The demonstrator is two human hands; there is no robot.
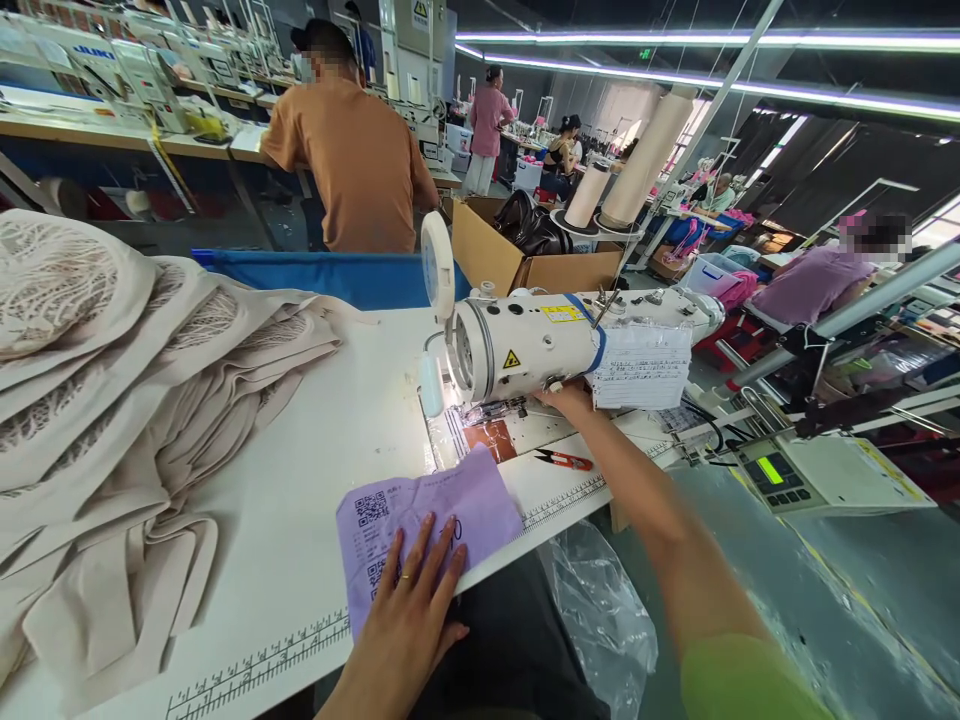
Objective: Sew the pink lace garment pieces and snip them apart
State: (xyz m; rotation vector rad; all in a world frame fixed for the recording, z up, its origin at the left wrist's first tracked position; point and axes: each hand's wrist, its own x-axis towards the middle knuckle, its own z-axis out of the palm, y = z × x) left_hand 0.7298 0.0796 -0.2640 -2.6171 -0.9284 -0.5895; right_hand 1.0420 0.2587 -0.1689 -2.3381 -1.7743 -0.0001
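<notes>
My left hand (pixel 412 600) lies flat with its fingers spread on a purple printed sheet (pixel 480 510) with QR codes, at the table's front edge. My right hand (pixel 562 395) reaches behind the arm of a white sewing machine (pixel 525 345); its fingers are hidden there. Orange-handled thread snips (pixel 564 460) lie on the table near the right forearm. A brown patch (pixel 491 438) shows beside the needle area. On the left of the table, beige garment pieces with lace (pixel 180 400) are piled in overlapping layers.
A handwritten note (pixel 641 368) hangs on the machine. Behind stand an open cardboard box (pixel 574 272) and thread cones (pixel 649 155). A control panel (pixel 776 475) is at the right. Clear plastic (pixel 600 610) hangs below the table edge. A person in a brown shirt (pixel 360 160) sits ahead.
</notes>
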